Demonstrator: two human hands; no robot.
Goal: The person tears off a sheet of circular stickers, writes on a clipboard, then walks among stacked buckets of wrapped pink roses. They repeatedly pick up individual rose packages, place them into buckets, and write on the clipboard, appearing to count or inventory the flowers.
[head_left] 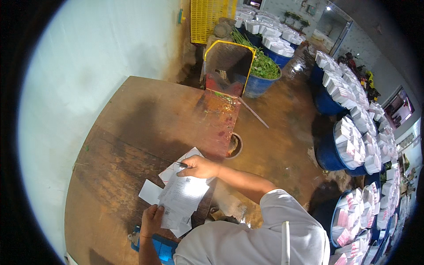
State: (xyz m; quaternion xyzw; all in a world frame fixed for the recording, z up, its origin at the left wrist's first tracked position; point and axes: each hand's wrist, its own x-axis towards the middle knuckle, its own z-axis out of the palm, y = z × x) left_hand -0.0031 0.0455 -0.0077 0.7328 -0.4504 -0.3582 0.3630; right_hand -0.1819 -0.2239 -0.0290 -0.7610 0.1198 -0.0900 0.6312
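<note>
From afar, I see my left grip (152, 218) pinching the sheet (182, 198) low, my right grip (197, 168) holding its top and a pen (180, 164), above the surface (119, 119). Uneven pulling could tear it.

On my feed: brown wooden desk (137, 112), worn dark in patches | blue clipboard (164, 250) = my landmark | white slip (149, 191): just beyond clipboard | red-marked sheet (168, 173): beyond clipboard, rightward | green scraps (219, 94): well beyond clipboard, on reddish surface
</note>
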